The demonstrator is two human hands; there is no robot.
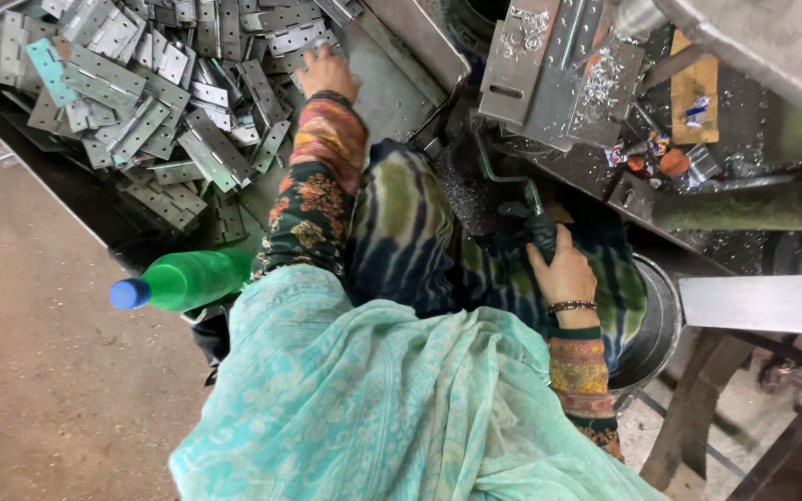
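Fingers (316, 57) of the left hand (327, 74) curl down onto the near edge of a heap of hinges (141, 93), touching one flat plate, though whether they actually grip it cannot be told. Across the lap, the right hand (563, 274) is closed around the black grip of a bent metal lever (512, 190), whose long axis runs up and to the left from the hand toward the machine. The hinges lie in a dark metal tray (382, 88) at the person's left; they are thin, rectangular, dull grey steel leaves with punched holes, piled at every angle. The machine bed (559, 74) on the right is grey steel strewn with bright curled shavings, with small wrappers near its edge. A green plastic bottle (187, 278) with a blue cap lies on its side by the tray's lower corner, cap pointing left. The floor (39, 371) is bare, brownish and dusty. A pale turquoise scarf (373, 408) drapes over patterned sleeves, and a beaded bracelet circles the right wrist.
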